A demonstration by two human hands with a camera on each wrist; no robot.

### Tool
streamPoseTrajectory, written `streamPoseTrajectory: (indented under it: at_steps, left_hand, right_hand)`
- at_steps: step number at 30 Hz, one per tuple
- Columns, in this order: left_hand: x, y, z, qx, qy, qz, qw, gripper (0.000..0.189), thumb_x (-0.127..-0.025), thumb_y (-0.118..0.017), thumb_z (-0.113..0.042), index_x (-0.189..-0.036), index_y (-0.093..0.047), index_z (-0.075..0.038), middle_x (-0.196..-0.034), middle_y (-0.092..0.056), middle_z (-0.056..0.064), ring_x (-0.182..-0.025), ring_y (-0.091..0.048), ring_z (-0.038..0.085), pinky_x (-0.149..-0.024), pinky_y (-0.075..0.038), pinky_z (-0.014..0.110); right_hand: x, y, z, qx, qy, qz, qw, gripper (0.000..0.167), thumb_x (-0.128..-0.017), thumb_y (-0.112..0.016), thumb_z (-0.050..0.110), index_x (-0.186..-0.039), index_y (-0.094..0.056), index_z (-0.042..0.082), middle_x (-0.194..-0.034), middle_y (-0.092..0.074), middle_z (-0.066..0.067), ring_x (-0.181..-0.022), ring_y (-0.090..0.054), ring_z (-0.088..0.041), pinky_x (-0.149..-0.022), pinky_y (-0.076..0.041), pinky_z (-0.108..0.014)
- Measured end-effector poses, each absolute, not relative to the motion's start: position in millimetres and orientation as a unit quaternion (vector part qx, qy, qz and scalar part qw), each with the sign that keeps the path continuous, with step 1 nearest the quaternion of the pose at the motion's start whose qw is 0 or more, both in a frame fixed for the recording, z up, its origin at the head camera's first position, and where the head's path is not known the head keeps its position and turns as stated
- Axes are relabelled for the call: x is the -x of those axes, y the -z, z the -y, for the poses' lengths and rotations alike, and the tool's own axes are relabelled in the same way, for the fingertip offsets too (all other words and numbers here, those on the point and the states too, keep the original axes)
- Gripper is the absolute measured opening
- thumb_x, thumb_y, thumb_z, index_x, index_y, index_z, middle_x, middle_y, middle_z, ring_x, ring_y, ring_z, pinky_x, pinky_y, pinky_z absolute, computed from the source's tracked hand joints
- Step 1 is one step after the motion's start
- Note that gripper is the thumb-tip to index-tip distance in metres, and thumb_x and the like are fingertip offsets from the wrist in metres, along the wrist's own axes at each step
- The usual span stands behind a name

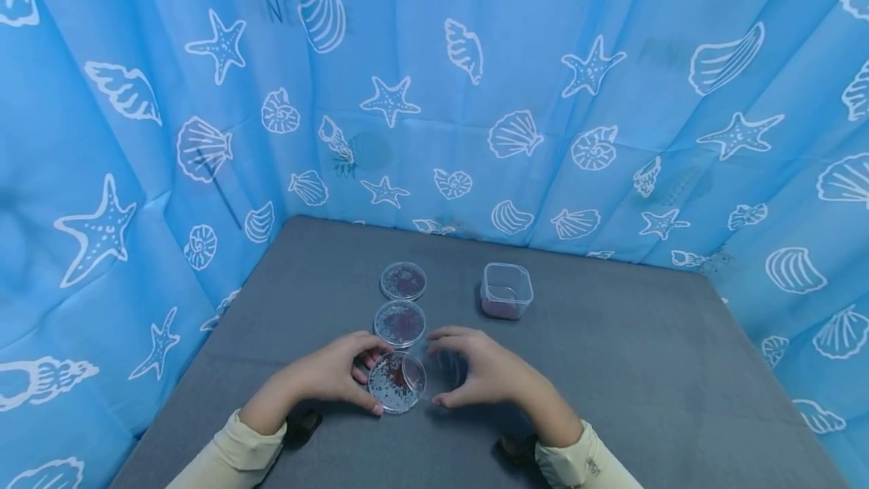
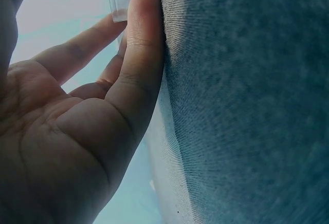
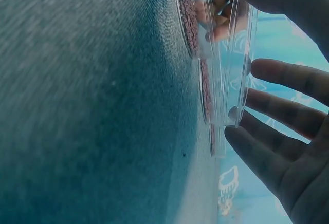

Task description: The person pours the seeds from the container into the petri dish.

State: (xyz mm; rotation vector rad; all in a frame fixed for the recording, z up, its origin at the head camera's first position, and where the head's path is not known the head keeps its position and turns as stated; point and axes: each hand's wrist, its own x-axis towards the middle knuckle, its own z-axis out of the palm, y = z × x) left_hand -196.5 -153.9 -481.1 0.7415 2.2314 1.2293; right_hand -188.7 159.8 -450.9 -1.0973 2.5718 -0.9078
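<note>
The nearest petri dish lies on the grey cloth with dark reddish granules scattered over its base. My left hand grips its left rim between thumb and fingers; the left wrist view shows the thumb low against the dish's side wall. Between the thumb and fingertips of my right hand is a clear petri dish lid, tilted and faint in the head view. The lid's left edge overlaps the dish in the head view, while in the right wrist view it stands above the granules.
Two more petri dishes with reddish granules, a middle one and a far one, line up behind. A clear square tub with reddish contents stands to the right. Blue shell-print curtains hang behind and beside the grey table.
</note>
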Motion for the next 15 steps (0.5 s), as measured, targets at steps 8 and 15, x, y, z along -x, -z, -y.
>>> streamPoseTrajectory:
  at_steps: [8, 15]
  left_hand:
    - [196, 481, 154, -0.272, -0.455, -0.811, 0.247, 0.079, -0.077, -0.098, -0.021, -0.144, -0.059, -0.007, -0.122, -0.058, 0.011, -0.111, -0.058, 0.024, -0.086, -0.063, 0.024]
    - [197, 481, 155, -0.273, -0.450, -0.814, 0.244, 0.077, -0.077, -0.098, -0.022, -0.143, -0.060, -0.010, -0.121, -0.058, 0.009, -0.110, -0.058, 0.022, -0.086, -0.062, 0.024]
  right_hand:
    - [190, 452, -149, 0.384, 0.277, -0.875, 0.101, 0.052, -0.081, -0.091, 0.039, -0.124, -0.077, 0.013, -0.150, -0.063, -0.009, -0.141, -0.058, -0.027, -0.118, -0.051, -0.047]
    - [190, 451, -141, 0.401, 0.261, -0.873, 0.097, 0.046, -0.082, -0.091, 0.039, -0.119, -0.080, 0.015, -0.147, -0.066, -0.006, -0.139, -0.060, -0.025, -0.118, -0.051, -0.044]
